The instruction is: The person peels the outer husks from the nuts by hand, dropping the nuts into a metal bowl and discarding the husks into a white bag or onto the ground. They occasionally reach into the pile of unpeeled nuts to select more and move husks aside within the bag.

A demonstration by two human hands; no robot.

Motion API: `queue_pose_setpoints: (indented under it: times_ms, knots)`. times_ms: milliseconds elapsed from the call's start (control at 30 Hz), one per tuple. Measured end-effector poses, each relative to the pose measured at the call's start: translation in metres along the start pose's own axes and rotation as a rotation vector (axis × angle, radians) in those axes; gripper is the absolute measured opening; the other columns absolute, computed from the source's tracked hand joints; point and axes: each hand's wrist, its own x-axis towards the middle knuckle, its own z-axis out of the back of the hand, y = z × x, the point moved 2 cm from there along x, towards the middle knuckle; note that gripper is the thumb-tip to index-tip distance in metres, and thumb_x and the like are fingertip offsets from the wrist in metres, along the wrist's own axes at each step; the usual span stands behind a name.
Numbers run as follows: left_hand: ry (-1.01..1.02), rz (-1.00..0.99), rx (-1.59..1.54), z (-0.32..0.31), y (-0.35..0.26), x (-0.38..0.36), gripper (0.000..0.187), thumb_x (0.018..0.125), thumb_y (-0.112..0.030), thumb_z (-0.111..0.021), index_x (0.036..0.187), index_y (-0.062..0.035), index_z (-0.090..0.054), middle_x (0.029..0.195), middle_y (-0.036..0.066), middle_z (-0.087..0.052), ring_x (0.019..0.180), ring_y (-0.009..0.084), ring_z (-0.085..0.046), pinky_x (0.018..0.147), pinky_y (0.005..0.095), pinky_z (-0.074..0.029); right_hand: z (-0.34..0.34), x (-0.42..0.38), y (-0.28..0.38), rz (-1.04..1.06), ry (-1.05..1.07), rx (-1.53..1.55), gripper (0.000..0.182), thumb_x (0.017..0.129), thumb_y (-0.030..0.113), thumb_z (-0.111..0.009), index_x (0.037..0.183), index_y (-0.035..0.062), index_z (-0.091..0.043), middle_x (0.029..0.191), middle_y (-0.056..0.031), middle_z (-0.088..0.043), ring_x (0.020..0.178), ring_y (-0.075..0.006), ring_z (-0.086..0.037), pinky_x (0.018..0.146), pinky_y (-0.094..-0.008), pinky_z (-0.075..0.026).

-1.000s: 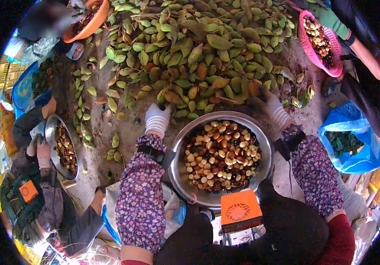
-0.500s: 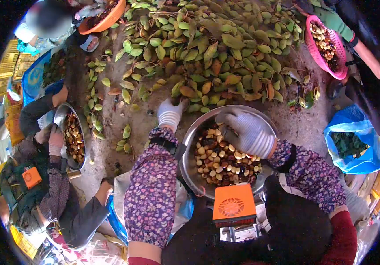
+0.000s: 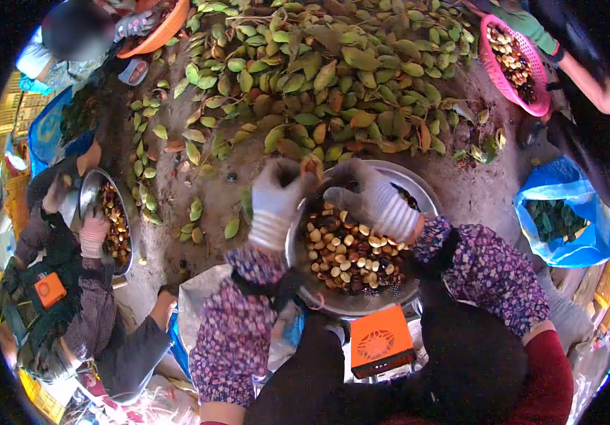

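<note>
My left hand (image 3: pixel 276 198), in a striped white knit glove with dark fingertips, is closed on a brownish-green fruit (image 3: pixel 311 170) above the bowl's far left rim. Close beside it, my right hand (image 3: pixel 375 198), gloved alike, has its fingers curled over the bowl; what they hold, if anything, I cannot make out. Below both hands a steel bowl (image 3: pixel 425 185) contains many pale and brown nuts (image 3: pixel 351 251). A large heap of green, pointed fruits (image 3: pixel 347 85) lies on the ground just beyond the bowl.
An orange fan box (image 3: pixel 381 341) hangs near my lap. At left a co-worker's hand (image 3: pixel 93 237) is at another steel bowl (image 3: pixel 126 244). A pink basket (image 3: pixel 537 99) and a blue bag (image 3: pixel 595 244) stand at right, an orange basket (image 3: pixel 170 32) at back left.
My left hand has drawn back from the heap with a fruit and come beside the right hand. My right hand has shifted slightly left and turned toward it.
</note>
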Motion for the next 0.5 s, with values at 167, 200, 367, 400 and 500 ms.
queue_pose_setpoints:
  times_ms: [167, 200, 367, 400, 500]
  knots:
    - [-0.005, 0.018, 0.014, -0.026, -0.025, -0.048, 0.014, 0.075, -0.004, -0.063, 0.085, 0.0022, -0.055, 0.073, 0.003, -0.059, 0.066, 0.0090, -0.054, 0.062, 0.0234, -0.045, 0.011, -0.015, 0.015, 0.020, 0.018, -0.326, 0.030, 0.088, 0.029, -0.058, 0.091, 0.0001, -0.055, 0.081, -0.0108, -0.062, 0.075, -0.0205, -0.058, 0.069, -0.0318, -0.047]
    - [0.036, 0.147, -0.099, -0.026, -0.022, -0.053, 0.013, 0.076, -0.005, -0.063, 0.085, 0.0018, -0.056, 0.074, 0.003, -0.059, 0.066, 0.0088, -0.054, 0.062, 0.0230, -0.045, 0.015, -0.021, 0.015, 0.002, 0.054, -0.404, 0.029, 0.088, 0.029, -0.057, 0.091, 0.0001, -0.055, 0.081, -0.0111, -0.062, 0.074, -0.0201, -0.058, 0.068, -0.0315, -0.047]
    - [0.092, 0.456, -0.484, -0.028, 0.010, -0.067, 0.017, 0.077, -0.009, -0.060, 0.090, 0.0019, -0.056, 0.083, 0.006, -0.060, 0.072, 0.0129, -0.058, 0.063, 0.0251, -0.048, 0.023, -0.035, 0.004, 0.150, 0.107, -0.584, 0.017, 0.090, 0.016, -0.051, 0.097, 0.0017, -0.055, 0.084, -0.0110, -0.059, 0.072, -0.0215, -0.056, 0.066, -0.0292, -0.044]
    - [0.088, 0.459, -0.482, -0.029, 0.015, -0.069, 0.017, 0.077, -0.009, -0.060, 0.090, 0.0019, -0.056, 0.083, 0.006, -0.060, 0.072, 0.0129, -0.058, 0.063, 0.0251, -0.048, 0.026, -0.035, -0.003, 0.148, 0.111, -0.581, 0.017, 0.090, 0.016, -0.051, 0.097, 0.0017, -0.055, 0.084, -0.0110, -0.059, 0.072, -0.0215, -0.056, 0.066, -0.0292, -0.044]
    - [0.126, 0.489, -0.723, -0.038, 0.025, -0.072, 0.020, 0.077, -0.008, -0.058, 0.093, 0.0020, -0.056, 0.090, 0.008, -0.060, 0.079, 0.0164, -0.060, 0.068, 0.0276, -0.051, 0.030, -0.036, -0.013, 0.255, 0.104, -0.676, 0.026, 0.085, 0.013, -0.055, 0.107, -0.0001, -0.052, 0.087, -0.0181, -0.062, 0.081, -0.0342, -0.060, 0.070, -0.0367, -0.048]
